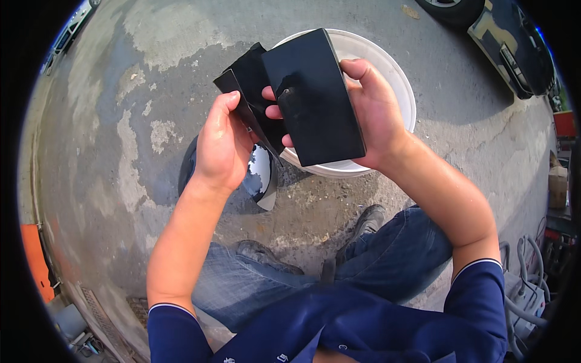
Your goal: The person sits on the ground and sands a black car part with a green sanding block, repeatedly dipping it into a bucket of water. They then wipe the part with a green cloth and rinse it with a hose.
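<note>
Over the round white tub (387, 65), I grip a black block (324, 109) in my right hand (380, 115), fingers curled behind, tips at its left edge. Just left, thumb and fingers of my left hand (219, 145) clamp a bent dark sheet (247, 68).

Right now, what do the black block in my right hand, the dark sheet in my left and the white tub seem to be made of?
Black block: possibly rubber or plastic, with smooth, flat faces and a soft sheen.
Dark sheet: perhaps coated paper, mostly matte, since it looks thin and bends over.
White tub: probably plastic, smooth, with a rounded, moulded-looking rim.
</note>
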The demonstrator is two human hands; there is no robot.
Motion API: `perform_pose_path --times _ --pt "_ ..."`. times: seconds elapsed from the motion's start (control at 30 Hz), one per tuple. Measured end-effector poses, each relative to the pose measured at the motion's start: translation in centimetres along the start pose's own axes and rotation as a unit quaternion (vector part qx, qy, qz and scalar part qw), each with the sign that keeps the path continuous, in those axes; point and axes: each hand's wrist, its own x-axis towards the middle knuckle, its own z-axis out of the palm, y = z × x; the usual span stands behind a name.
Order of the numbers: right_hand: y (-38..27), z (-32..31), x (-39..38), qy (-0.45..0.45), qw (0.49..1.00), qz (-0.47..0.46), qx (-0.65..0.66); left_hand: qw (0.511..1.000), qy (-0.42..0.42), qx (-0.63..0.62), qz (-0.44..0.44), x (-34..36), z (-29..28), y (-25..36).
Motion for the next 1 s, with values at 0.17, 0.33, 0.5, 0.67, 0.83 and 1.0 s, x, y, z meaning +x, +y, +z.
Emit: perform_pose_path --times 0.17,0.33,0.5,0.67,0.83,1.0 --pt "0.9 0.3 -0.2 0.040 0.923 -0.212 -0.319 1.000 0.015 0.005 0.010 -0.3 0.7 -0.2" --pt "2.7 0.5 -0.5 0.123 0.796 -0.250 -0.538 0.997 -0.059 -0.007 0.051 -1.4 1.6 -1.1" --pt "3.0 0.0 -0.5 0.113 0.735 -0.319 -0.588 0.996 0.025 0.039 0.078 -1.8 4.5 -1.4" --pt "3.0 -0.1 -0.5 0.130 0.743 -0.322 -0.572 0.996 0.022 0.056 0.070 -2.1 4.9 -1.5" --pt "2.9 -0.3 -0.5 0.137 0.731 -0.335 -0.578 0.997 -0.013 0.057 0.049 -2.2 4.3 -1.7" --pt "2.8 0.2 -0.8 0.129 0.736 -0.326 -0.580 0.996 -0.012 0.073 0.056 -2.6 5.0 -1.7"
